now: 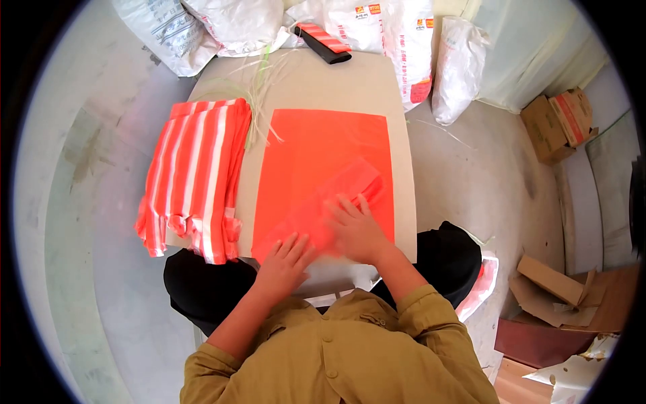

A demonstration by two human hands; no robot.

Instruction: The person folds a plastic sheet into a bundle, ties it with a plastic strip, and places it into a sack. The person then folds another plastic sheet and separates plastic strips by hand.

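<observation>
A flat red sheet (323,141) lies on the tan board in front of me. Over its lower part runs a slanting strip of thin red material (336,192), folded or bunched at its upper right end. My right hand (353,229) rests on this strip with its fingers spread, somewhat blurred. At the sheet's lower left edge, my left hand (286,266) lies with its fingers stretched out over the red material. Left of the sheet is a thick pile of red and white striped bags (192,168), its lower edge hanging over the board's edge.
The tan board (336,81) lies across my knees' front. Pale green strands (259,87) lie at its upper left. A striped and black roll (324,44) is at the far edge. White sacks (350,23) stand behind it. Cardboard boxes (555,124) are on the right.
</observation>
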